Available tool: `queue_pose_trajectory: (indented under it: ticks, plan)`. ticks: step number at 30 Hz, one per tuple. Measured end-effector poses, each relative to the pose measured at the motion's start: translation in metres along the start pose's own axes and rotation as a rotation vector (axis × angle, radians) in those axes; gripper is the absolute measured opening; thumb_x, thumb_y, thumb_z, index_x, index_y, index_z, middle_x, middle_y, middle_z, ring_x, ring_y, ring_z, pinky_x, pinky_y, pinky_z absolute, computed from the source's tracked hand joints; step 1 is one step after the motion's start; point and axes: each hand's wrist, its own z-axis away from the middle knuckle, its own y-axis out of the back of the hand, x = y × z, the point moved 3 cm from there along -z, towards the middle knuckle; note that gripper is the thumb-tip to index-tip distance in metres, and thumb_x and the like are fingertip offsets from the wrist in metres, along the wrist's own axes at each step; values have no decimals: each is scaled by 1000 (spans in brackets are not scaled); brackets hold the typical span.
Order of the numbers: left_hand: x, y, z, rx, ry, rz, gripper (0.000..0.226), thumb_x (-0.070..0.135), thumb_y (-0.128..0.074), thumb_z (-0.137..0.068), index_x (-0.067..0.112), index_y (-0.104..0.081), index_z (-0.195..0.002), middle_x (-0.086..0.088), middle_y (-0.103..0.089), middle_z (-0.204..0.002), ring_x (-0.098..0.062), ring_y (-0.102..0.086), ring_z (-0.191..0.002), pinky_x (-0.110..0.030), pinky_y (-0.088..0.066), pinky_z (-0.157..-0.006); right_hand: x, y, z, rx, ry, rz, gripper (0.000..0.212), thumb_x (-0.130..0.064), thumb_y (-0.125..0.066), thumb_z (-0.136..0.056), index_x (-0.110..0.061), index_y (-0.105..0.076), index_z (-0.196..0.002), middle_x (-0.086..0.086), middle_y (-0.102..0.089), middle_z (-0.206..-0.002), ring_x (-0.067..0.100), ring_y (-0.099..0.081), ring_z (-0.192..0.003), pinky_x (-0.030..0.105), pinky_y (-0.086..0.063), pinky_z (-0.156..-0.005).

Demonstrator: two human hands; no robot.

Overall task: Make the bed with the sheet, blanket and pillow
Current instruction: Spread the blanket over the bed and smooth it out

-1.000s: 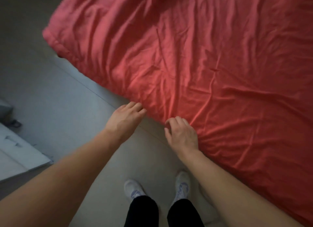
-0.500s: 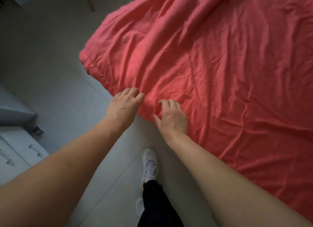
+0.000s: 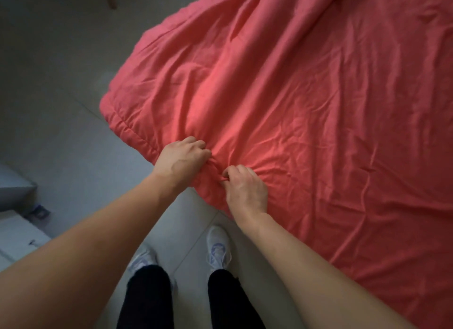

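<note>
Head: L hand (image 3: 182, 157), R hand (image 3: 246, 190) grip blanket (image 3: 294, 103).

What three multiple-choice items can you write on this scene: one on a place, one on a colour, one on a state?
1. Where do the left hand and the right hand hold the blanket?
A. at its near edge
B. at its middle
C. at its far corner

2. What colour is the blanket?
A. blue
B. coral red
C. green

3. How are the fingers?
A. straight and flat
B. hanging free
C. curled into bunched fabric

Answers: 1 A, both hands sit where the blanket ends above the floor; 2 B, the whole cover is coral red; 3 C, creases spread out from both grips.
</note>
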Motion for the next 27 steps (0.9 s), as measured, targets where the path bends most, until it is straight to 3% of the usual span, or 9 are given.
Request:
queue_pose_trajectory:
  ticks: [5,9,12,14,16,21,24,27]
  plan:
    - [-22,3,11,-70,-47,100,13,32,-70,-85,26,-58,-88,7,-57,-93,-18,-54,-96,-34,-48,-65,-20,-3,14,-46,10,-2,17,-28,-78,-80,-25,-65,-91,-5,-63,-85,21,-63,-82,37,-50,-64]
    - [-52,5,45,-115,-50,136,1,23,-58,-90,23,-59,-89,5,-59,-96,-20,-55,-98,-36,-51,-69,-54,-16,27,-108,-16,26,21,-28,-82,-77,-24,-65,-89,-4,-62,-83,22,-64,-79,39,-54,-62]
    - [-61,2,56,-89,-92,167,10,14,-54,-91,21,-61,-89,2,-60,-94,-23,-57,-95,-36,-50,-67,-63,-20,26,-171,-73,73,17,-31,-76,-83,-24,-63,-91,-4,-62,-89,22,-63,-89,42,-54,-70]
    - [-74,6,58,-43,-108,154,12,7,-60,-86,19,-62,-88,0,-60,-90,-25,-57,-90,-34,-43,-61,-69,-19,21,-134,-76,82,18,-32,-76,-81,-25,-62,-91,-5,-61,-88,21,-63,-88,39,-53,-70]
    - [-93,11,58,31,-88,139,13,11,-70,-83,20,-61,-87,1,-58,-87,-25,-58,-84,-35,-44,-58,-81,-16,11,-84,-45,92,21,-32,-79,-78,-25,-63,-91,-5,-61,-86,20,-63,-84,36,-53,-67]
    - [-173,42,60,112,26,93,18,11,-74,-80,20,-59,-85,2,-55,-85,-24,-58,-81,-35,-48,-55,-144,-12,-51,49,8,28,19,-27,-76,-81,-23,-65,-96,-2,-62,-90,23,-62,-85,35,-52,-69]
    - [-202,63,50,109,105,107,9,16,-65,-89,22,-61,-95,2,-58,-96,-25,-59,-93,-38,-53,-65,-172,-2,-94,105,20,4,20,-26,-75,-82,-22,-66,-100,0,-64,-93,25,-63,-89,36,-52,-73]
    - [-215,79,32,111,144,169,16,24,-60,-94,22,-65,-109,0,-61,-110,-25,-59,-106,-42,-54,-76,-188,6,-133,108,27,-8,23,-28,-73,-84,-22,-66,-105,1,-64,-99,24,-62,-95,38,-51,-79]
